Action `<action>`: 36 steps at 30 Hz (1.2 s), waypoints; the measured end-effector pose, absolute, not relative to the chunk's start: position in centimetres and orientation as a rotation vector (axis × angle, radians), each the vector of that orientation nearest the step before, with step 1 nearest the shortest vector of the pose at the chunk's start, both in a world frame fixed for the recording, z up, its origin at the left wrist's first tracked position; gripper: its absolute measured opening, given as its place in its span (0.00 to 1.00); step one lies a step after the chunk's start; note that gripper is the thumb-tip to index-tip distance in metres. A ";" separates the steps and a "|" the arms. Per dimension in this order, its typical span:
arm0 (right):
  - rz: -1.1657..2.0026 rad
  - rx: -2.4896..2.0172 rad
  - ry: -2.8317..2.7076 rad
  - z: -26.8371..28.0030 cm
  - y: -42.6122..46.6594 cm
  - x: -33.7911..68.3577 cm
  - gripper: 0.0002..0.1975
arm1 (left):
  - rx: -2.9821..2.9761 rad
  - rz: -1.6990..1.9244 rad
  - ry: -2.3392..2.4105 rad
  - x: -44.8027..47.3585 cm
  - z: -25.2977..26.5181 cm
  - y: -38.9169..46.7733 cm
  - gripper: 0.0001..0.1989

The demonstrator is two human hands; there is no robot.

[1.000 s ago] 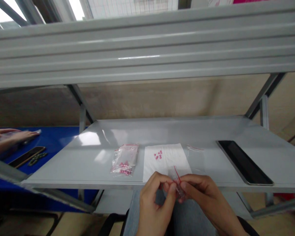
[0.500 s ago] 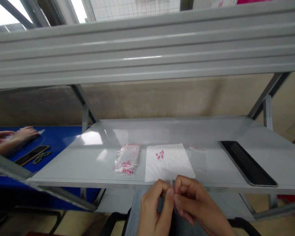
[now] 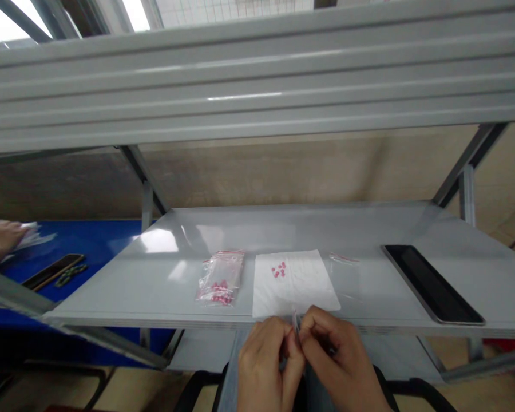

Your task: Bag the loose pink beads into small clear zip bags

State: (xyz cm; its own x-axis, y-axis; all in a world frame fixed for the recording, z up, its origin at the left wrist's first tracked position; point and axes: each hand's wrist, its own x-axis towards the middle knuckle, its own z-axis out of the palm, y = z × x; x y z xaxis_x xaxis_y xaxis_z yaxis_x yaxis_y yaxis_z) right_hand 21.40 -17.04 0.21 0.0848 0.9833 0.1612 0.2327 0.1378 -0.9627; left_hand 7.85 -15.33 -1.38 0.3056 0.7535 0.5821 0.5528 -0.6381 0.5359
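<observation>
Just in front of the shelf's near edge, my left hand (image 3: 268, 360) and my right hand (image 3: 337, 352) pinch a small clear zip bag (image 3: 296, 323) between them. Only a narrow strip of the bag shows; the fingers hide the rest. Beyond them lies a white paper sheet (image 3: 298, 292) with several pink pills (image 3: 278, 269) near its upper left. To its left is a stack of clear zip bags (image 3: 222, 278) with pink pills in their lower ends. A flat clear zip bag (image 3: 344, 277) with a red seal line rests to the sheet's right.
A dark tablet (image 3: 431, 283) lies at the right on the grey shelf (image 3: 133, 286). A ribbed upper shelf (image 3: 257, 86) crosses above. At far left, another person's hand (image 3: 2, 241) holds clear plastic over a blue table (image 3: 107, 237), near a phone (image 3: 54, 271).
My right hand's fingers have closed in on the bag, and both hands have shifted slightly. The other person's hand has moved left with the plastic.
</observation>
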 end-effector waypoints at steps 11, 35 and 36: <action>1.100 -1.293 -1.335 0.3 -16.6 22.4 0.10 | 2.523 1.213 0.980 5.8 -0.7 -14.0 0.46; 0.172 -1.759 -1.666 -2.3 -8.9 22.8 0.05 | 2.267 1.640 1.320 7.6 -4.6 -12.1 0.19; 0.152 -1.771 -1.678 -2.4 -8.4 22.5 0.05 | 2.274 1.655 1.339 7.7 -4.9 -12.1 0.19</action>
